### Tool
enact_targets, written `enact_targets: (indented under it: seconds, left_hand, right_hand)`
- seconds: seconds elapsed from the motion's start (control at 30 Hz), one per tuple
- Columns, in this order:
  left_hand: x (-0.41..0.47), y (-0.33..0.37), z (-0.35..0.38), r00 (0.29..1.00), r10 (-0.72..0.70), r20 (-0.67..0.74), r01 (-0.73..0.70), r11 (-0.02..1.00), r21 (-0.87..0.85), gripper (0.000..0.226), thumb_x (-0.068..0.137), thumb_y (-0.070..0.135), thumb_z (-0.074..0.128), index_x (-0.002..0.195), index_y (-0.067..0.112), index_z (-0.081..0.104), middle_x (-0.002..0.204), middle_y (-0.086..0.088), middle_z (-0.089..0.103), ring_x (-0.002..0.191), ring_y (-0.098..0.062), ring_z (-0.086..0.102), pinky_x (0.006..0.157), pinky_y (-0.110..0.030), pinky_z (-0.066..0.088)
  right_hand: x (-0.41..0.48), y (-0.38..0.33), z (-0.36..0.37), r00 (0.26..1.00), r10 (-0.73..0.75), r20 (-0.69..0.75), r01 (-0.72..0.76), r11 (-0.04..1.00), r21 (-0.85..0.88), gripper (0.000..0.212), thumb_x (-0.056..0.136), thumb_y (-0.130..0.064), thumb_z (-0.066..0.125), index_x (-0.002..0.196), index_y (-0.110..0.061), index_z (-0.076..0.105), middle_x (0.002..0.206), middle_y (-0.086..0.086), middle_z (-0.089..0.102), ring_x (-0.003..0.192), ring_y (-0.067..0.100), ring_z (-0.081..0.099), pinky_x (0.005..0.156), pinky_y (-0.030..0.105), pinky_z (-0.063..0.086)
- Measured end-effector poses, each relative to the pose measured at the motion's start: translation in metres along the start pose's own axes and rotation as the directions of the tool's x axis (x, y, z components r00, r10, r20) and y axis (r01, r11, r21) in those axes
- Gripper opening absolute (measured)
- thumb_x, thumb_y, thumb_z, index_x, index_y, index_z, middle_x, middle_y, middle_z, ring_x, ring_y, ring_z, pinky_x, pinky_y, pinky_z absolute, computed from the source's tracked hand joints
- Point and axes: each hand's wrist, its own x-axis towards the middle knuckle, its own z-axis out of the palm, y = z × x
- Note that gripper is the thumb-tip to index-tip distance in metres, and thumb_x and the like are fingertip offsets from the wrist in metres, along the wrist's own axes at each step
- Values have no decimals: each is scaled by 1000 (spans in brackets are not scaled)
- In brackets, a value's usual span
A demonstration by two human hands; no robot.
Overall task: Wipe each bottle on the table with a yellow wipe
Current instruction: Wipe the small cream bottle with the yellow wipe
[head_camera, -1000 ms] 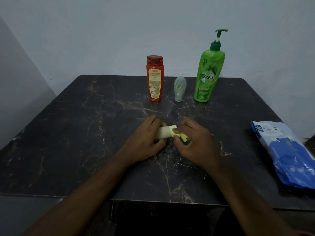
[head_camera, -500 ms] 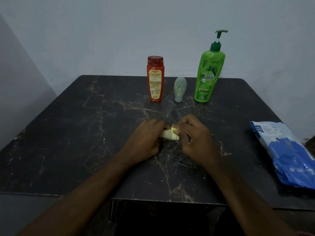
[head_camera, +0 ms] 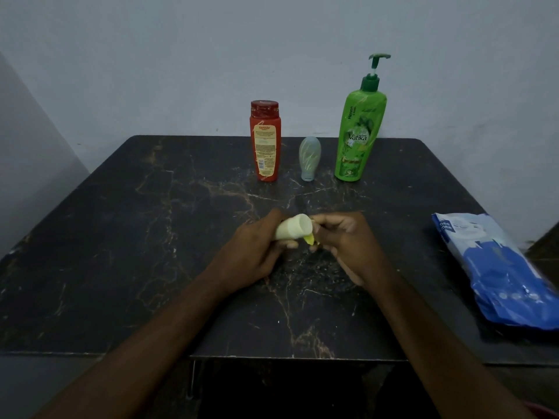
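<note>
Pale bottle (head_camera: 292,230) near the middle of the table (head_camera: 121,267), lying tilted in the left hand (head_camera: 254,252), flat round end turned toward 2 o'clock; no writing legible on it. Left fingers (head_camera: 289,245) curled under and round its body. Yellow wipe (head_camera: 309,239) pinched in the curled fingers (head_camera: 328,224) of the right hand (head_camera: 348,241), touching the bottle's rim at about 5 o'clock of that round end, only a small corner showing. Clear of the table or resting on it: cannot tell.

Toward 12 o'clock, a row of three standing upright, apart from one another:
- red bottle (head_camera: 265,140) with a cream label, heading seemingly "Karthika", small print beneath too fine to read
- grey-green bottle (head_camera: 309,158) standing on its cap, marked with pale leaf strokes, no words readable
- green pump bottle (head_camera: 360,131) marked "Vatika" in white, with "Henna" running up the side

At 3 o'clock, blue pack (head_camera: 496,267) lying flat near the table edge, white panel at its far end, letters only partly readable, perhaps "mee".
</note>
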Motion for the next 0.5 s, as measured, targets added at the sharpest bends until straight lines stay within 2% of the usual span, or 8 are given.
enact_targets:
  seconds: [0.07,0.13,0.2,0.23,0.3,0.37,0.43,0.5]
  left_hand:
    - [0,-2,0,999,-27,-24,26,1000,-12,25,99,31,63,116,17,52,95,6,65,75,-7,58,63,-16,44]
    - [1,-4,-1,998,-43,-42,43,999,4,26,99,33,60,117,17,51,96,3,66,75,-9,59,64,-22,46]
    - [2,-6,0,998,-54,-31,55,998,21,24,98,27,60,116,16,50,96,1,66,76,-11,60,64,-27,47]
    - [2,-7,1,998,-61,-26,61,998,19,23,97,23,62,116,15,50,96,1,66,77,-11,59,64,-25,45]
    - [3,-10,1,996,-82,-41,82,997,-7,24,97,23,64,116,17,52,97,2,66,77,-9,59,65,-19,43]
    - [4,-15,1,993,-95,-71,93,995,-37,25,96,28,68,116,19,56,96,6,66,79,-7,60,68,-20,45]
    - [3,-19,1,992,-95,-85,90,994,-66,26,94,29,71,116,20,60,96,9,66,83,-7,60,71,-27,48]
    - [5,-22,2,992,-91,-87,85,993,-77,27,93,28,73,116,20,63,98,8,65,87,-10,59,74,-34,51]
  right_hand:
    - [-1,1,1,999,-15,-28,15,1000,7,16,91,-1,65,92,-11,78,86,15,74,73,25,64,61,31,52]
    - [-3,1,4,1000,-5,15,5,1000,-1,11,89,-2,68,92,-8,77,84,15,75,70,25,66,62,32,54]
    - [-5,2,11,998,15,64,-15,1000,2,9,86,-3,71,92,-6,77,84,15,76,67,24,67,61,31,55]
    - [-5,1,14,998,11,63,-12,1000,19,9,85,-3,72,92,-6,77,82,14,76,66,23,67,60,29,55]
    - [-6,-3,17,999,-44,-3,44,997,60,9,85,-4,71,90,-9,78,79,12,76,64,21,67,56,27,54]
    - [-4,-6,11,985,-114,-132,123,990,64,12,87,-4,69,92,-11,77,75,11,75,63,21,68,54,28,54]
    - [-2,-7,2,962,-157,-222,159,987,-10,13,90,-5,69,100,-10,76,80,11,76,67,23,70,57,28,56]
    - [-2,-5,-1,959,-208,-190,182,972,-148,19,88,-5,72,107,-9,75,93,6,76,79,19,73,66,26,58]
